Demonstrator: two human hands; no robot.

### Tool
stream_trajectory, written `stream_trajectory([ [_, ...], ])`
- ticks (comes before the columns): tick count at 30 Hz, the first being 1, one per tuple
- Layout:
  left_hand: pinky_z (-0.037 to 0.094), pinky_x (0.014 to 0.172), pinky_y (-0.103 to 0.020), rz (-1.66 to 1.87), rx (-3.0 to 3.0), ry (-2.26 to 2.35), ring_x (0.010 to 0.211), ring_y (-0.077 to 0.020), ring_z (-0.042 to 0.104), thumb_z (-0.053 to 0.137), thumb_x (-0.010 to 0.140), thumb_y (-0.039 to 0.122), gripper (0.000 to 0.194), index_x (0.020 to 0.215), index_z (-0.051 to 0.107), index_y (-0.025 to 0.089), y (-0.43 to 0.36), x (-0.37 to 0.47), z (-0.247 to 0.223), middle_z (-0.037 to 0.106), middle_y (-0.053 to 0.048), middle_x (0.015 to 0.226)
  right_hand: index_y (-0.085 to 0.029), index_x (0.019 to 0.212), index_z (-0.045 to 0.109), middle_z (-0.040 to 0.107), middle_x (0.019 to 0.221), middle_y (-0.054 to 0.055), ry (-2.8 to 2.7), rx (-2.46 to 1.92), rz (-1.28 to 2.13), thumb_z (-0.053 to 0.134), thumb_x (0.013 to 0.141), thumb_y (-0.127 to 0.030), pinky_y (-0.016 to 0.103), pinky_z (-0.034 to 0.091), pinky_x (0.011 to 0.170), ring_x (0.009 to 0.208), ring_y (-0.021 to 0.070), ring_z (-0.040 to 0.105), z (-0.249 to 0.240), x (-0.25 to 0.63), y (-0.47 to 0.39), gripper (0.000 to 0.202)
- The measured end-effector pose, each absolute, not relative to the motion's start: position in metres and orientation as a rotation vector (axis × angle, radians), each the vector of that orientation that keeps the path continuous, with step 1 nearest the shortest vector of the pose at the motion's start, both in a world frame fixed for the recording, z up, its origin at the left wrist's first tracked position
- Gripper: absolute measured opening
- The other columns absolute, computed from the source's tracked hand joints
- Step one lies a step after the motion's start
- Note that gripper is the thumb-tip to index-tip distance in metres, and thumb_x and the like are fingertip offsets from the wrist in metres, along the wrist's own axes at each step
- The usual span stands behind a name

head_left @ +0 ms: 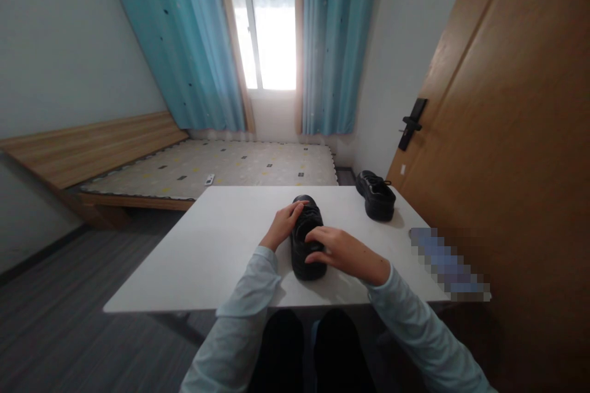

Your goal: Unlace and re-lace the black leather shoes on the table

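Note:
A black lace-up shoe (306, 264) stands on the white table in front of me, its toe pointing away. My left hand (282, 224) grips the shoe from its left side near the toe, with fingertips by the laces. From the right, my right hand (338, 249) reaches over the shoe's opening. Its fingers are bent at the collar and the thumb lies lower, toward the heel; both touch the shoe. Some of those fingertips are hard to make out against the black. A matching black shoe (378, 199) sits at the table's far right, untouched.
A blurred-out bluish item (445, 264) lies along the right edge of the white table (207, 252). Beyond the table is a bed with a patterned mattress (249, 163) and a small white remote (209, 179). A wooden door (507, 135) stands close on the right.

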State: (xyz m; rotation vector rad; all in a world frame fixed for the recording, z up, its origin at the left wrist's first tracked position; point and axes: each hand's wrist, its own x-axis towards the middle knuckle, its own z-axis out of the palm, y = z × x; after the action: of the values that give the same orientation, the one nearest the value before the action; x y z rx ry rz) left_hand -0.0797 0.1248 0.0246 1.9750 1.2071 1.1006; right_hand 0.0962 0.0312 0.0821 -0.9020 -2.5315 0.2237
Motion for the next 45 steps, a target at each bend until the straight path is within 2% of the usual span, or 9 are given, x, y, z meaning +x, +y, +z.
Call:
stream_trajectory([
  [4,0.041,0.100,-0.032,1.134,1.966,1.208,0.111,-0.0193,0.059,0.032,0.093,0.044,0.045,0.112,0.066,0.021,0.124,-0.080,0.027,0.067,-0.003,0.117,-0.017,0.088,0.058,0.063,0.083,0.004,-2.318,-0.941,0.258,0.058,0.088,-0.029,0.028,0.046,0.071,0.075,0.0155,0.059,0.102,0.107,0.057,0.011],
  [10,0.044,0.095,-0.032,1.130,1.974,1.208,0.104,-0.0197,0.062,0.037,0.092,0.043,0.040,0.104,0.068,0.022,0.125,-0.080,0.028,0.070,-0.003,0.108,-0.017,0.082,0.055,0.057,0.078,0.003,-2.348,-1.017,0.176,0.059,0.086,-0.033,0.027,0.043,0.068,0.070,0.0144,0.052,0.093,0.105,0.089,0.017],
  [13,0.045,0.093,-0.032,1.136,1.982,1.196,0.102,-0.0205,0.062,0.041,0.090,0.042,0.038,0.104,0.068,0.020,0.126,-0.081,0.027,0.070,-0.004,0.107,-0.017,0.085,0.052,0.055,0.083,0.004,-2.396,-1.025,0.108,0.059,0.086,-0.034,0.028,0.043,0.066,0.071,0.0154,0.051,0.079,0.100,0.094,0.018],
  [17,0.044,0.094,-0.033,1.146,1.986,1.194,0.102,-0.0208,0.062,0.045,0.088,0.039,0.034,0.103,0.068,0.020,0.127,-0.081,0.026,0.070,-0.004,0.107,-0.018,0.087,0.051,0.054,0.087,0.006,-2.386,-1.029,0.017,0.050,0.091,-0.027,0.030,0.044,0.071,0.077,0.0177,0.052,0.064,0.097,0.095,0.010],
  [20,0.044,0.095,-0.033,1.145,1.978,1.200,0.102,-0.0208,0.063,0.045,0.088,0.040,0.034,0.103,0.068,0.020,0.127,-0.081,0.026,0.070,-0.004,0.107,-0.019,0.084,0.051,0.054,0.088,0.006,-2.336,-0.977,0.039,0.043,0.093,-0.024,0.031,0.045,0.075,0.079,0.0177,0.053,0.059,0.095,0.094,0.014],
  [29,0.045,0.095,-0.033,1.127,1.985,1.172,0.103,-0.0203,0.062,0.040,0.090,0.037,0.034,0.102,0.067,0.020,0.126,-0.083,0.028,0.070,-0.004,0.107,-0.018,0.075,0.053,0.056,0.075,0.003,-1.996,-0.858,0.536,0.047,0.091,-0.036,0.029,0.043,0.070,0.072,0.0149,0.052,0.067,0.104,0.090,0.025],
  [33,0.045,0.095,-0.034,1.120,1.990,1.186,0.103,-0.0207,0.062,0.045,0.088,0.034,0.030,0.103,0.067,0.021,0.127,-0.083,0.026,0.069,-0.004,0.108,-0.017,0.080,0.060,0.063,0.083,0.005,-1.822,-0.772,0.837,0.052,0.088,-0.044,0.032,0.046,0.076,0.080,0.0167,0.058,0.073,0.116,0.089,0.030],
  [38,0.045,0.096,-0.034,1.117,1.994,1.187,0.103,-0.0202,0.062,0.045,0.088,0.032,0.030,0.105,0.067,0.021,0.128,-0.084,0.024,0.069,-0.004,0.108,-0.018,0.072,0.058,0.063,0.076,0.004,-1.536,-0.525,1.092,0.059,0.084,-0.046,0.038,0.050,0.076,0.076,0.0180,0.062,0.077,0.131,0.087,0.030],
  [45,0.043,0.099,-0.035,1.199,1.953,1.113,0.107,-0.0207,0.061,0.048,0.089,0.037,0.031,0.106,0.067,0.020,0.126,-0.085,0.026,0.068,-0.005,0.111,-0.015,0.072,0.058,0.065,0.067,0.005,-1.764,-0.590,1.306,0.064,0.077,-0.052,0.037,0.052,0.067,0.065,0.0181,0.063,0.077,0.142,0.087,0.039],
])
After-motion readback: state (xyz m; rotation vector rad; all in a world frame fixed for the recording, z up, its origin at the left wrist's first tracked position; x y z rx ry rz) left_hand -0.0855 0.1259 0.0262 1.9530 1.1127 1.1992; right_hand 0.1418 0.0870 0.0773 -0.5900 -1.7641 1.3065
